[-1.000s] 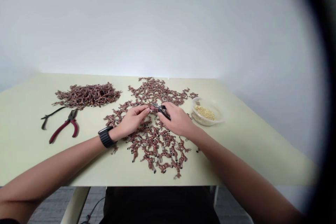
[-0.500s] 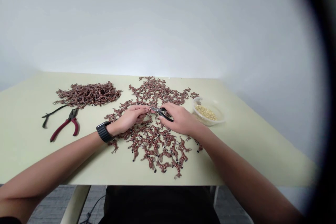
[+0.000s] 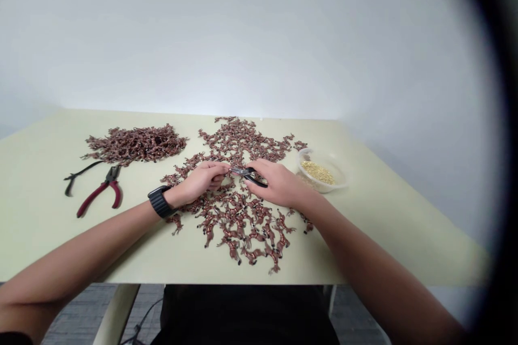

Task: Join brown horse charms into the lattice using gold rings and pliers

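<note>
My right hand [image 3: 275, 180] is wrapped round the black handles of a pair of pliers [image 3: 244, 172], whose metal jaws point left. At the jaw tips are the pinched fingers of my left hand [image 3: 205, 180]. What those fingers hold is too small and too hidden to make out. Below and around both hands spread many brown deer figurines [image 3: 238, 215] with dark feet, lying loose on the table. To the right of my right hand stands a clear plastic bowl [image 3: 342, 177] with small gold-coloured pieces [image 3: 318, 172] in it.
At the back left lies a dense heap of similar brown figurines [image 3: 135, 144]. In front of it rest red-handled pliers [image 3: 103, 188] and a thin black tool [image 3: 75, 177]. The pale table [image 3: 388, 215] meets a white wall [image 3: 243, 38] at the back.
The whole view has shifted very slightly. Both hands stay at the same spot, with the pliers' jaws still at the left fingertips.
</note>
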Available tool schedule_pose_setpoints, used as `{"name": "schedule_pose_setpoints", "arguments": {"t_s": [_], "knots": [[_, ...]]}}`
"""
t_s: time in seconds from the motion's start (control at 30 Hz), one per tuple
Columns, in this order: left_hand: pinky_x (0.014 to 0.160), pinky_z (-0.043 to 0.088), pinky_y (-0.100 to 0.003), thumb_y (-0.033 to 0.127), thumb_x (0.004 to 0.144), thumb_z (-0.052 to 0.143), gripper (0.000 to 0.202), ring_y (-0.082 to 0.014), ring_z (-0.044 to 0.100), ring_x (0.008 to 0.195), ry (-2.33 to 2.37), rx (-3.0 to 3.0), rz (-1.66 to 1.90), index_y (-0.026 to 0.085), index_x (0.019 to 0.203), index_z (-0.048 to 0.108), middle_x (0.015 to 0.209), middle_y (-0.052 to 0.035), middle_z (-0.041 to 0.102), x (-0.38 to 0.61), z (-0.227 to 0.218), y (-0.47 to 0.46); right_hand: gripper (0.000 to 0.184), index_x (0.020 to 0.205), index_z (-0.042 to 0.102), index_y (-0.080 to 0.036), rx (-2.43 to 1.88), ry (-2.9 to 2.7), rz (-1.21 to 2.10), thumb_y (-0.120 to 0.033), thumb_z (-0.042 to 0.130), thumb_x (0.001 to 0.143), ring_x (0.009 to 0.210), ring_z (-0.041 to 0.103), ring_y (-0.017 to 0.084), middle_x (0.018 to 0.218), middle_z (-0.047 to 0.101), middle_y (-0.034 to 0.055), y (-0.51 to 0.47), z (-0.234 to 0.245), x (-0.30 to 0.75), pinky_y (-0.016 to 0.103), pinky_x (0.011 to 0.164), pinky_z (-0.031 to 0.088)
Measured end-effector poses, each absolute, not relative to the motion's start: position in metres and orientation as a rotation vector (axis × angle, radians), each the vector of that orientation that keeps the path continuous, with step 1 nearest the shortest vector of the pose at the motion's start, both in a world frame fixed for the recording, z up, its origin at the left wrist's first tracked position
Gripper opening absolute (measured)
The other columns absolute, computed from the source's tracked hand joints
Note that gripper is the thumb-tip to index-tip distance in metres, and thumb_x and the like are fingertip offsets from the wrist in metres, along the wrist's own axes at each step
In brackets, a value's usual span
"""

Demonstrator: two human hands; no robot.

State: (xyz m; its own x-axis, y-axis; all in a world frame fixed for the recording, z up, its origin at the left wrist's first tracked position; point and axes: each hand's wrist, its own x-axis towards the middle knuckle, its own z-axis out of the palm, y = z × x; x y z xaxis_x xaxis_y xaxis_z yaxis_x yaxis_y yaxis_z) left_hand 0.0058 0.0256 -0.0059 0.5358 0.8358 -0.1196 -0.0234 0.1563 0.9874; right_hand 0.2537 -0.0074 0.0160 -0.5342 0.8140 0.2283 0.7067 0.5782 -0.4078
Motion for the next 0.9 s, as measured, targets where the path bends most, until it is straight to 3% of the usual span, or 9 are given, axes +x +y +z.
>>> {"name": "schedule_pose_setpoints", "arguments": {"t_s": [0.77,0.9], "knots": [[0.049,0.014,-0.027,0.038,0.090,0.065,0.023,-0.0094,0.021,0.050,0.793,1.267,0.701,0.016,0.092,0.072,0.059,0.0060,0.028,0.0052,-0.0086,0.0265,0.036,0.126,0.059,-0.023,-1.223,-2.433,0.395,-0.045,0.050,0.099,0.094,0.064,0.024,0.113,0.068,0.0086,-0.0047,0.0156,0.2572,0.036,0.081,0.048],[0.047,0.020,-0.024,0.032,0.093,0.059,0.020,-0.0086,0.024,0.049,0.726,1.238,0.709,0.015,0.088,0.068,0.059,0.0049,0.035,0.0051,-0.0074,0.0258,0.031,0.120,0.060,-0.023,-1.247,-2.424,0.396,-0.044,0.050,0.100,0.089,0.063,0.022,0.109,0.068,0.0077,-0.0057,0.0151,0.2567,0.034,0.077,0.047]]}}
